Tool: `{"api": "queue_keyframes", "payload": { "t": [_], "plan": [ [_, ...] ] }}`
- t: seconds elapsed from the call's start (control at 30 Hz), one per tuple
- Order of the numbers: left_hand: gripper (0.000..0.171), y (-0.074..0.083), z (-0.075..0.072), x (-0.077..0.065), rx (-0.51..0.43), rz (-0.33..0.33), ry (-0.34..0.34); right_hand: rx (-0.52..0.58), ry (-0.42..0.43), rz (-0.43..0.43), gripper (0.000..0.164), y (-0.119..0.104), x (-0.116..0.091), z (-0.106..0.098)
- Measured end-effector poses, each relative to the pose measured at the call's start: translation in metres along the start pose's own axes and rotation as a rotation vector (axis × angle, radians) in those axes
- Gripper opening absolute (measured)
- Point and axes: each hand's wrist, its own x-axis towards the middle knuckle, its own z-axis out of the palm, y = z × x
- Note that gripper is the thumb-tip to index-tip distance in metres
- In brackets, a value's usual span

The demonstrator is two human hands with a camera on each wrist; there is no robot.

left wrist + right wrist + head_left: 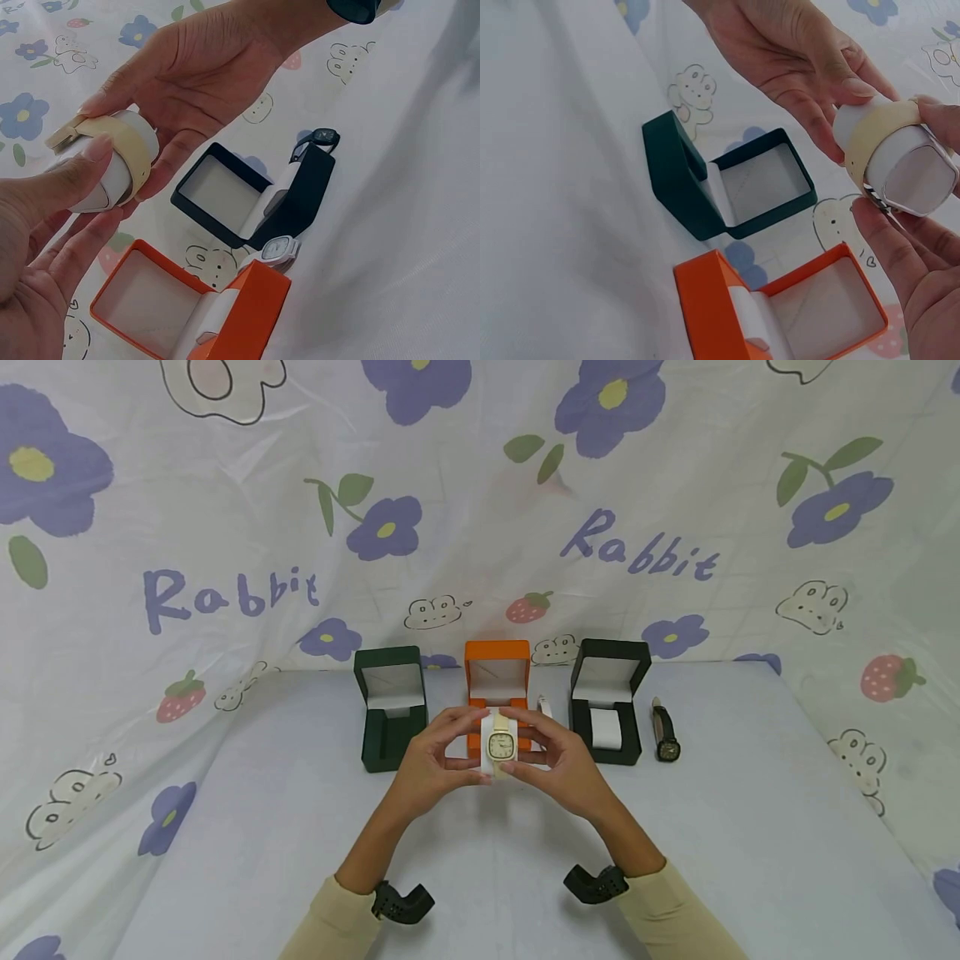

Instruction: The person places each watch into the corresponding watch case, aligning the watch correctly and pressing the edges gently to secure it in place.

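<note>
Steadying a cream-strapped watch (502, 746) around a white cushion (487, 753) before the open orange box (497, 648), the left hand (429, 766) and right hand (573, 768) pinch from opposite sides, apparently settling the strap (874, 131), so the next move calls for even pressure.

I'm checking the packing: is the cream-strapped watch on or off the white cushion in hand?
On: the watch sits with its cream strap wrapped around the white cushion, plainest in the wrist views.
</note>
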Motion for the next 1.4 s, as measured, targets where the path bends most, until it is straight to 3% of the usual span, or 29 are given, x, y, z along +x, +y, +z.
{"api": "queue_keyframes", "payload": {
  "t": [0.77,0.93,1.1,1.23,1.4],
  "plan": [
    [0.077,-0.002,0.002,0.001,0.002,0.000,-0.004,0.010,0.011,0.051,0.067,-0.002,-0.002,0.000],
    [0.078,-0.004,0.001,0.001,0.010,-0.004,-0.006,-0.060,0.014,0.053,0.068,-0.001,-0.002,-0.001],
    [0.079,-0.005,-0.001,0.001,0.013,-0.001,-0.006,-0.147,0.004,0.012,0.080,-0.001,-0.001,-0.010],
    [0.079,-0.004,-0.003,0.002,0.021,-0.010,0.004,-0.175,-0.005,-0.004,0.089,-0.002,-0.001,-0.019],
    [0.078,-0.005,-0.004,0.001,0.021,-0.027,0.014,-0.193,-0.042,-0.003,0.089,-0.002,0.000,-0.019]
  ]
}}
